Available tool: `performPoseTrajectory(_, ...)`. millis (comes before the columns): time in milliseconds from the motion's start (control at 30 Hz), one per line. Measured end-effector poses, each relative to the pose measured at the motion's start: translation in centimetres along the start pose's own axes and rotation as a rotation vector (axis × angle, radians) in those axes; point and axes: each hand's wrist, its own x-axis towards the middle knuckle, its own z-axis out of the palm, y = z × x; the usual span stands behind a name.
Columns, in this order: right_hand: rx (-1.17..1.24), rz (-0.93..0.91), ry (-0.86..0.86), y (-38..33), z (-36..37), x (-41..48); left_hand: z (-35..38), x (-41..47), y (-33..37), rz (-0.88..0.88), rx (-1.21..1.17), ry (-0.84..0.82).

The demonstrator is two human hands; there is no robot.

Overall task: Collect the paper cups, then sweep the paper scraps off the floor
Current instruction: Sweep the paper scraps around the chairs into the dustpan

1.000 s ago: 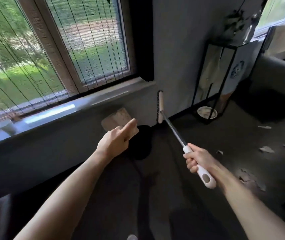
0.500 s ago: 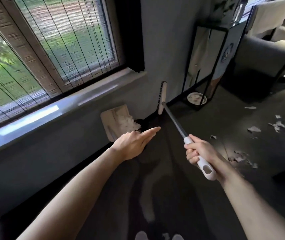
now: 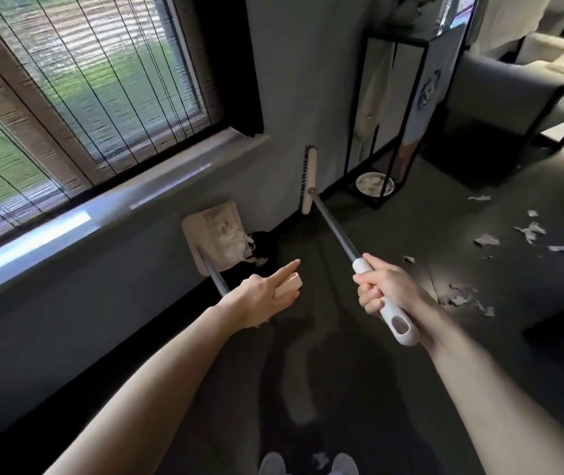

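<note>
Left hand (image 3: 263, 298) has reached the dustpan (image 3: 215, 228) handle, centre frame, fingers (image 3: 287, 270) wrapping it, index straight. Right hand (image 3: 387, 293) grips the broom (image 3: 309, 180). Paper scraps (image 3: 530, 231) lie middle right; lift the pan level.

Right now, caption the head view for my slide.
Right hand grips broom, left hand holds dustpan; scraps litter the floor.

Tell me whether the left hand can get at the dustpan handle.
Apparently yes: the left hand holds the dustpan handle, its cream end showing between forefinger and thumb; nothing blocks it.
</note>
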Motion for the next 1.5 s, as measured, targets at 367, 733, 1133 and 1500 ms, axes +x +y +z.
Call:
performPoseTrajectory(367, 0.036, -0.01, -0.006, -0.1, -0.9, -0.8, 1.0, 1.1, 1.3, 0.084, 0.52, 0.02)
performPoseTrajectory(733, 0.074, 0.0, -0.011, 0.7, -1.9, -0.9, 4.0, -0.3, -0.2, 0.198, 0.746, -0.07)
performPoseTrajectory(1133, 0.098, 0.072, -0.018, 2.5, -4.1, -0.9, 8.4, -1.0, -0.1, 0.328, 0.862, -0.225)
performPoseTrajectory(1500, 0.107, 0.053, -0.004, 2.8, -4.6, -0.9, 8.0, -1.2, -2.7, 0.308, 0.891, -0.227)
